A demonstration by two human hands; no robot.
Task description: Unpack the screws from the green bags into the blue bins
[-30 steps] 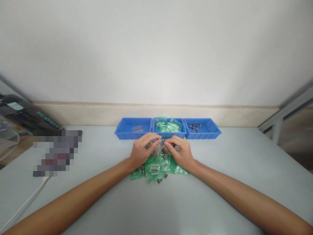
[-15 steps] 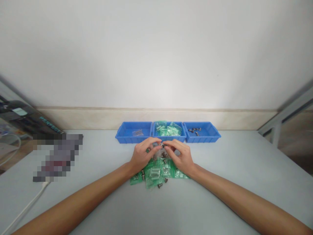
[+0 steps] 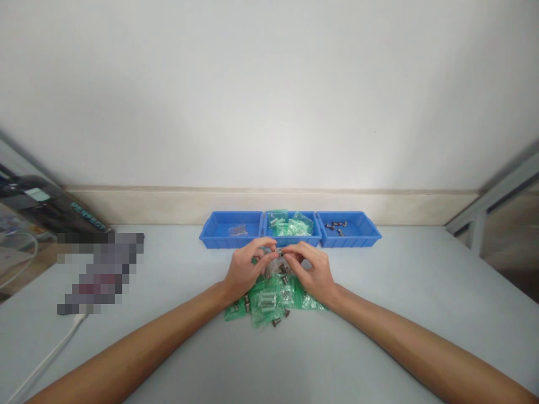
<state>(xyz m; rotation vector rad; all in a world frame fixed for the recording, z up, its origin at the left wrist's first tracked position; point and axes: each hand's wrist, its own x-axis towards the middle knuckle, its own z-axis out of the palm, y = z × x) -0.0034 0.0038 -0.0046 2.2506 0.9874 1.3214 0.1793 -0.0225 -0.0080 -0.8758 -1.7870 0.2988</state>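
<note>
Above the pile, my left hand (image 3: 251,264) and my right hand (image 3: 310,266) meet fingertip to fingertip. Both are closed in a pinch on a small metal piece (image 3: 279,252), mostly covered by the fingers, so its exact kind does not show. Beneath them lie several clear, green-edged plastic bags (image 3: 267,302) with metal parts inside. A dark, short screw-like part (image 3: 276,322) with a wide head rests loose at the front of the pile, with another like it close by.
Three blue trays stand in a row by the wall: the left tray (image 3: 217,241) holds thin pieces in clear plastic, the middle tray (image 3: 315,241) green bags, the right tray (image 3: 364,238) dark metal parts. A pixelated object (image 3: 103,272) with a white cable (image 3: 46,359) lies left.
The fingertips have shifted slightly around the small metal piece, and both hands keep their pinch. The whole view has dropped a few pixels; bags and trays otherwise stay put.
</note>
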